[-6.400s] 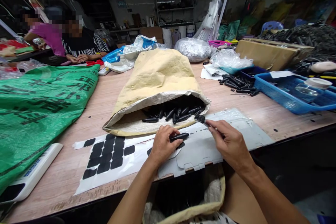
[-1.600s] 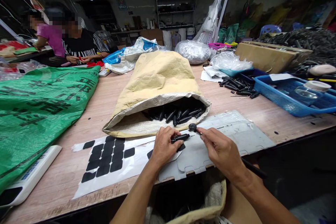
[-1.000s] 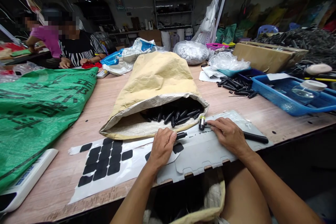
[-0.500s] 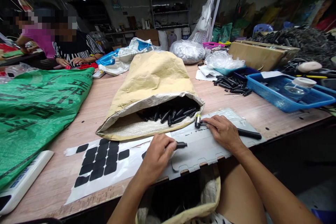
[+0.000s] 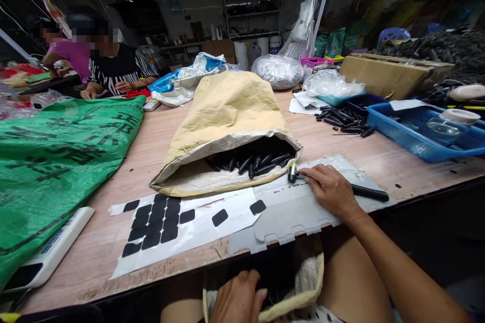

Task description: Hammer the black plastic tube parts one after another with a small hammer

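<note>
My right hand (image 5: pixel 331 192) is closed round the shaft of a small hammer (image 5: pixel 369 193). The hammer's metal head, with a yellowish face, rests by the grey mat (image 5: pixel 314 212) near the sack's mouth. Below the table edge, my left hand (image 5: pixel 239 295) is at the opening of a lower sack (image 5: pixel 316 282) between the legs. Its fingers bend down into the dark, so the fingertips are hidden. On the table a tan sack (image 5: pixel 231 106) lies open toward me, with several black pen-like pieces (image 5: pixel 257 164) inside its mouth.
White sheet with black rounded squares (image 5: pixel 155 227) lies left of the mat. A green sack (image 5: pixel 68 146) and a white device (image 5: pixel 60 247) are at left. Loose black pieces (image 5: pixel 346 120) and a blue basket (image 5: pixel 417 136) stand right. Two people (image 5: pixel 121 73) sit across at far left.
My left hand has gone from above the mat, where it held a black pen-like piece, down to the lower sack. That piece no longer shows. My right hand keeps the hammer in place.
</note>
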A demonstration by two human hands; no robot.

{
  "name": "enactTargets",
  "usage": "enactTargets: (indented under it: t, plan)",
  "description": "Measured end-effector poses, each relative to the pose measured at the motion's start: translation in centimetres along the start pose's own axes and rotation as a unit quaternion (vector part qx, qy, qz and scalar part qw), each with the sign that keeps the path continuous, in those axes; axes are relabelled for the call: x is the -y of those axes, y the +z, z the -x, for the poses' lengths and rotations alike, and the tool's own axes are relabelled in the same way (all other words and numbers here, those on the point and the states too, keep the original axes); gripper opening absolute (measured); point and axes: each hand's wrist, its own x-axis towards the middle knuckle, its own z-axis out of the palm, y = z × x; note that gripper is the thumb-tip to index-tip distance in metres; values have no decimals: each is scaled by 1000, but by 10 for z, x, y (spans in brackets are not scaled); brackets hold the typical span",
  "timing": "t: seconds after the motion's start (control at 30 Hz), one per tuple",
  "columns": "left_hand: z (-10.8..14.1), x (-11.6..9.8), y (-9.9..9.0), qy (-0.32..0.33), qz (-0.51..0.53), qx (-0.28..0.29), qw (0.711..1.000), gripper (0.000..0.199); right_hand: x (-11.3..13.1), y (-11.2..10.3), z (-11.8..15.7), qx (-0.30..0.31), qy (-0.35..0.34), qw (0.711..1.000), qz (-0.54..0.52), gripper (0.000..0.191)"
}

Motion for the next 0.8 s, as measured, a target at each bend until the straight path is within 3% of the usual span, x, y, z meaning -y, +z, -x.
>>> enactTargets:
  t: [0.1, 0.17, 0.3, 0.4, 0.53, 0.8]
  plan:
    - [4, -11, -43, 94, 41, -14, 995, 25, -1, 1, 0, -3, -4, 1000, 0, 29]
    - [-9, -12, -82, 108, 61, -85, 989, 34, -1, 1, 1, -4, -7, 1000, -1, 28]
    - [-70, 10, -156, 2, -27, -351, 936, 32, -2, 1, 0, -2, -8, 1000, -6, 28]
    - [-113, 35, -190, -56, -142, -389, 908, 37, -2, 0, -1, 1, -7, 1000, -17, 28]
    - [-132, 55, -202, -68, -222, -354, 906, 33, -2, 0, -1, 4, -2, 1000, -21, 28]
    - [-116, 56, -196, -42, -203, -325, 923, 20, -3, 0, -2, 4, 0, 1000, -22, 28]
